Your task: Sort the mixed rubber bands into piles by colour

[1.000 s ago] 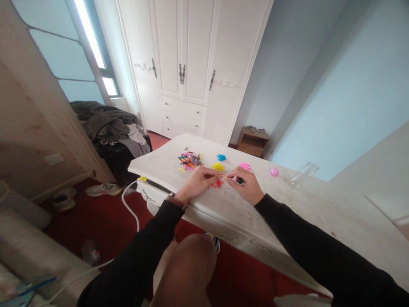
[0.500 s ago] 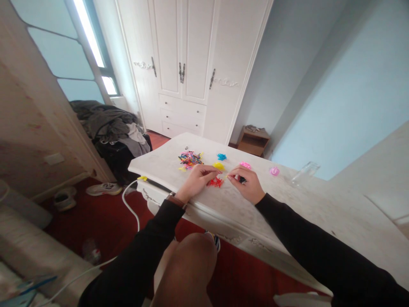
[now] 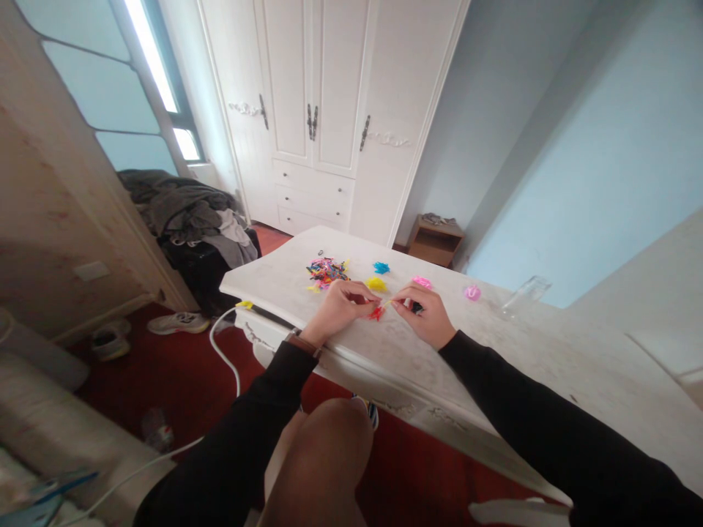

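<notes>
My left hand (image 3: 339, 307) rests on the white table (image 3: 494, 351), its fingers pinched together right above a small red heap (image 3: 376, 314) of tiny plastic pieces. My right hand (image 3: 425, 316) is curled beside it, pinching a thin yellowish piece near its fingertips, with something dark under the fingers. The two hands almost touch at the fingertips. Beyond them lie a mixed-colour pile (image 3: 325, 271), a yellow heap (image 3: 376, 284), a blue heap (image 3: 381, 267) and a pink heap (image 3: 422, 282).
A pink round piece (image 3: 471, 293) and a clear glass (image 3: 524, 294) on its side lie to the right. A white cable (image 3: 222, 351) hangs off the table's left edge. A white wardrobe, a clothes pile and shoes stand beyond.
My left hand's fingertips have closed in over the red heap, covering most of it. My right hand has barely shifted.
</notes>
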### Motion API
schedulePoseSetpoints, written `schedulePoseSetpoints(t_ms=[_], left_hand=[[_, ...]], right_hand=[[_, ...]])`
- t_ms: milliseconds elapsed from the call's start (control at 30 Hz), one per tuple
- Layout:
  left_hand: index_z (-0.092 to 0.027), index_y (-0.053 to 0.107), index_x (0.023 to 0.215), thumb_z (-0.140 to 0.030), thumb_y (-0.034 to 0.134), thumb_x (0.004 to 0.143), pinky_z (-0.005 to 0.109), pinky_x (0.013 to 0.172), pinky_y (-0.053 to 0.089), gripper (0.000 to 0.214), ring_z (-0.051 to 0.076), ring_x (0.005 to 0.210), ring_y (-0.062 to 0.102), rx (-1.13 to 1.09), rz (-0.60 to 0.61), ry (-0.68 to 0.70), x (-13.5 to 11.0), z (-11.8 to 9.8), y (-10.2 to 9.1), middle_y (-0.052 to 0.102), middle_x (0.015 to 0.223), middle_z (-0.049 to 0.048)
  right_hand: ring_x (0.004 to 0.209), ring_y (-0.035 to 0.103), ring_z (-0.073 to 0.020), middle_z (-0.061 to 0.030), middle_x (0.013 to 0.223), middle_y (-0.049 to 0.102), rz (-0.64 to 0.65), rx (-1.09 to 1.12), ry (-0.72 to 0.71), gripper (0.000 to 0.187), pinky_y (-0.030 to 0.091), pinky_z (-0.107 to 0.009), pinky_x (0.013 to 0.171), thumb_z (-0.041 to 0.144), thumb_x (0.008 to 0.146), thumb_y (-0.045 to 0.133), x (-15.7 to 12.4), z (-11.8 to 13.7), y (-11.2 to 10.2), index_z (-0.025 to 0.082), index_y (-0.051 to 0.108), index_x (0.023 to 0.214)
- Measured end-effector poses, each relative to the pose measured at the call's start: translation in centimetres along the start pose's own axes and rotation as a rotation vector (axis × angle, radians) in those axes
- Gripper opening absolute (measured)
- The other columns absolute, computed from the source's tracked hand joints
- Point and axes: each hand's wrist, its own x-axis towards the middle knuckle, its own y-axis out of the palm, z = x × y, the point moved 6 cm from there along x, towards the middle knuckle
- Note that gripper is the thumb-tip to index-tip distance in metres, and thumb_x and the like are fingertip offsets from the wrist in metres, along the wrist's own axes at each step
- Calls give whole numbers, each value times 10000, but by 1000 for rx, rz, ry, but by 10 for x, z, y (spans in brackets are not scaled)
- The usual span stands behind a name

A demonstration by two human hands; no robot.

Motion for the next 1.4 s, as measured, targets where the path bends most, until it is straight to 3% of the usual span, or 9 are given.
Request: schedulePoseSetpoints(t_ms=[433,600,700,933,1100,1400], left_hand=[[-142,740,718,-462,833,756,257,590,498,334,152,606,651,-73,-14,-65,1,5,-1,728,687,72],[-148,709,688,-429,870,703,225,493,395,324,98,506,534,-49,-37,-70,1,7,-1,669,612,22],[-143,739,797,-408,887,676,221,495,388,327,93,518,530,-67,-46,-62,1,9,-1,682,667,17],[-130,790,771,-416,836,752,226,506,353,290,95,525,496,68,26,-54,2,13,1,697,640,36],[-140,802,784,-382,805,797,235,583,426,242,108,600,561,85,55,-6,2,7,2,768,798,68],[-142,801,796,-358,769,820,242,591,426,220,116,607,571,115,47,-1,2,8,1,739,764,60]], right_hand=[[687,595,-153,-22,767,675,-48,-20,39,132,473,-289,590,264,944,656,1,1,-3,224,718,834],[680,589,-153,-21,757,673,-67,-28,50,139,465,-290,589,265,938,664,1,-1,-4,220,714,816],[673,586,-147,-19,755,671,-72,-36,41,132,458,-284,588,251,936,666,1,-1,-4,218,714,817],[661,591,-142,-16,746,676,-56,-38,37,135,454,-275,577,257,936,673,1,-1,-2,214,726,820],[649,587,-142,-15,742,679,-43,-16,30,138,454,-276,574,274,938,677,1,0,-2,219,735,826],[639,577,-138,-28,772,703,-18,-7,34,154,463,-279,568,300,952,668,0,0,0,219,748,848]])
